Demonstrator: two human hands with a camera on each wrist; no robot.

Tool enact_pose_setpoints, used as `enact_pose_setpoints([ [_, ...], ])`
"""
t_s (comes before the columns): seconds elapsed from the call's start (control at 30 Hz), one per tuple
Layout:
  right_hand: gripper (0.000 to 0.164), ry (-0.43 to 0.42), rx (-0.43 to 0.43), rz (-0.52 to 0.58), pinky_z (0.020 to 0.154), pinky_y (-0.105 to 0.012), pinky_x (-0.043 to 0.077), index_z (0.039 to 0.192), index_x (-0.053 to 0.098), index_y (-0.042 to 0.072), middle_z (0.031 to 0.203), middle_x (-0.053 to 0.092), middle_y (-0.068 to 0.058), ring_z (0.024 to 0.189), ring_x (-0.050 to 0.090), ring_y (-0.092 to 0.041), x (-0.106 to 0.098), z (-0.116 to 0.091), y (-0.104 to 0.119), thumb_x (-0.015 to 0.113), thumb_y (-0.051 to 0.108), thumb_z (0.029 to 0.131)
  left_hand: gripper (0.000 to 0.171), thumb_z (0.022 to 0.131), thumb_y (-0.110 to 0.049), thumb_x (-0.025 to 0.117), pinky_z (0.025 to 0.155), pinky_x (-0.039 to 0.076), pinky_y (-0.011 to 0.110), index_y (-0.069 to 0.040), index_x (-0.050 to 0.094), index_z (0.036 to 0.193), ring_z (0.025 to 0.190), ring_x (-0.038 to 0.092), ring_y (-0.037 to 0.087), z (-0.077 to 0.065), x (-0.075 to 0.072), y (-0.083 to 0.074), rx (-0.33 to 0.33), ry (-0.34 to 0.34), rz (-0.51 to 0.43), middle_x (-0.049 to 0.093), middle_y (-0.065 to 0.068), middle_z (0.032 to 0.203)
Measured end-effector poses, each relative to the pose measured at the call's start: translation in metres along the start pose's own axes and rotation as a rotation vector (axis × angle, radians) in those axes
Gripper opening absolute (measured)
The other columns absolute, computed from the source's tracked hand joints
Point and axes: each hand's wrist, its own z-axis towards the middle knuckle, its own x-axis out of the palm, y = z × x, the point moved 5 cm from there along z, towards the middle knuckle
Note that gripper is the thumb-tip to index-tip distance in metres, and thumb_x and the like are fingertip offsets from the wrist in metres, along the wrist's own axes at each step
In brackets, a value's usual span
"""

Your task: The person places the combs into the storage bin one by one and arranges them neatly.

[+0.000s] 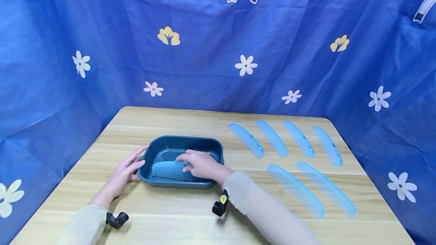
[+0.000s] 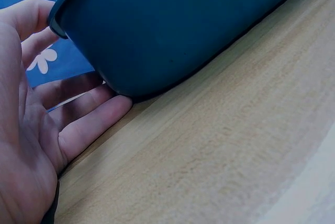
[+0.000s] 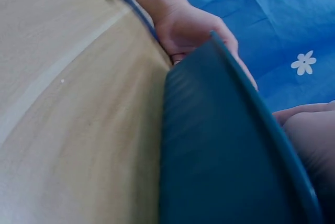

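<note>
A dark teal plastic basin (image 1: 208, 185) stands on the wooden table. My left hand (image 1: 122, 174) grips its left end, thumb at the rim and other fingers along the outer wall; in the left wrist view, fingertips (image 2: 121, 104) meet the basin's lower edge. Inside the basin lies a light blue comb (image 1: 167, 170), teeth toward me. My right hand (image 1: 201, 165) reaches over the near rim and pinches this comb near its right end, thumb below and fingers above. The right wrist view mostly has the basin's outer wall (image 3: 209, 145), hiding the comb.
Several more blue combs lie on the table right of the basin: a back row including a comb (image 1: 246, 140), and two nearer ones, among them a larger comb (image 1: 295, 190). A blue patterned curtain (image 1: 204, 67) hangs behind and beside the table (image 1: 163, 218).
</note>
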Motion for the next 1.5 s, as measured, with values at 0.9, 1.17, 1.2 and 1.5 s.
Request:
enact_pose_setpoints([
  [0.9,0.032,-0.169,-0.011,-0.042,0.062,-0.014,0.042,0.122,0.062,0.018,0.097,0.061,0.006,0.082,0.053,-0.003,-0.024,-0.022,-0.017,0.061,0.022,0.091,0.05,0.1,-0.02,0.042,0.07,0.055,0.035,-0.017,0.026,0.148,0.095,0.06,0.01,0.002,0.0,0.002,-0.046,-0.037,0.081,0.026,0.03,0.135],
  [1.17,0.029,-0.377,-0.077,-0.011,0.067,-0.014,0.044,0.12,0.063,0.014,0.095,0.061,0.003,0.082,0.054,-0.006,-0.038,-0.038,-0.025,0.062,0.017,0.09,0.049,0.1,-0.018,0.042,0.069,0.056,0.037,-0.016,0.028,0.147,0.095,0.061,0.013,0.0,0.002,0.003,-0.024,-0.051,0.093,0.032,0.027,0.13],
  [1.2,0.029,-0.408,-0.077,-0.006,0.067,-0.015,0.044,0.119,0.063,0.014,0.094,0.061,0.003,0.082,0.054,-0.007,-0.041,-0.042,-0.026,0.063,0.016,0.09,0.049,0.1,-0.018,0.042,0.069,0.056,0.037,-0.016,0.028,0.147,0.095,0.061,0.014,0.0,0.002,0.003,-0.025,-0.052,0.096,0.032,0.027,0.13],
  [1.5,0.03,-0.544,-0.029,0.045,0.067,-0.019,0.048,0.116,0.065,0.013,0.097,0.064,-0.001,0.077,0.056,-0.008,-0.063,-0.074,-0.05,0.067,0.012,0.086,0.048,0.1,-0.018,0.042,0.068,0.056,0.038,-0.016,0.029,0.147,0.095,0.062,0.014,0.002,0.001,0.005,-0.006,-0.054,0.093,0.041,0.015,0.125],
])
